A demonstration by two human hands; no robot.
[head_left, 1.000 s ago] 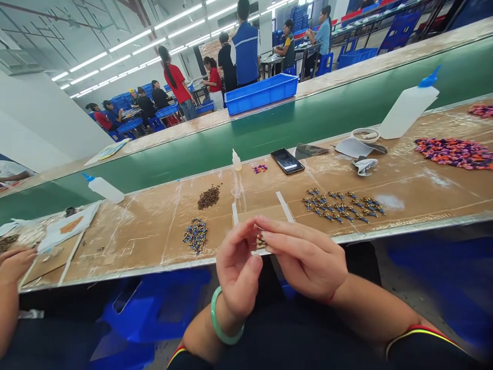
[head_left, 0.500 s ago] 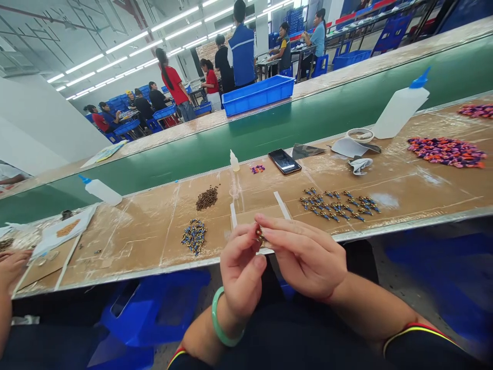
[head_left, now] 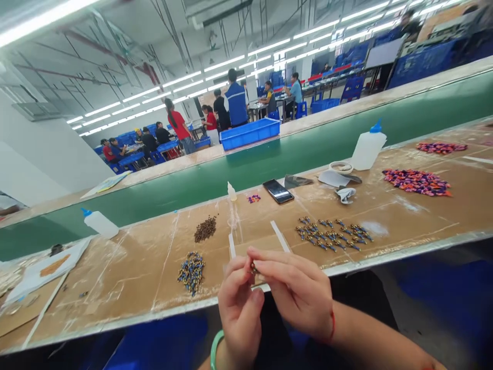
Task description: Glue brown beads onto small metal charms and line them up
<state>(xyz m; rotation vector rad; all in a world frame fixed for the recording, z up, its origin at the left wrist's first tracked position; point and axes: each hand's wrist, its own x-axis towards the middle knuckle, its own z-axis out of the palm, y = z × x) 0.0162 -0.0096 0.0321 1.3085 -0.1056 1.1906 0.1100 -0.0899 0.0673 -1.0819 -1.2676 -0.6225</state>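
Observation:
My left hand (head_left: 241,303) and my right hand (head_left: 296,290) meet at the near edge of the brown workbench (head_left: 134,267). Both pinch one small dark and gold part (head_left: 253,267) between their fingertips. Left of the hands lies a heap of blue and gold parts (head_left: 191,265). A heap of brown beads (head_left: 205,228) sits behind it. To the right, rows of small blue and gold assembled pieces (head_left: 331,234) lie on the bench.
A small glue bottle (head_left: 231,191), a phone (head_left: 278,190), a large white squeeze bottle (head_left: 367,147) and heaps of purple and orange parts (head_left: 416,180) lie further back. Another squeeze bottle (head_left: 99,222) rests at left. Behind runs a green conveyor (head_left: 269,159), with a blue bin (head_left: 250,132) and several people.
The camera has tilted upward, so the bench and hands sit lower in view. The hands keep pinching the small part together. The other person's hand at far left is out of view.

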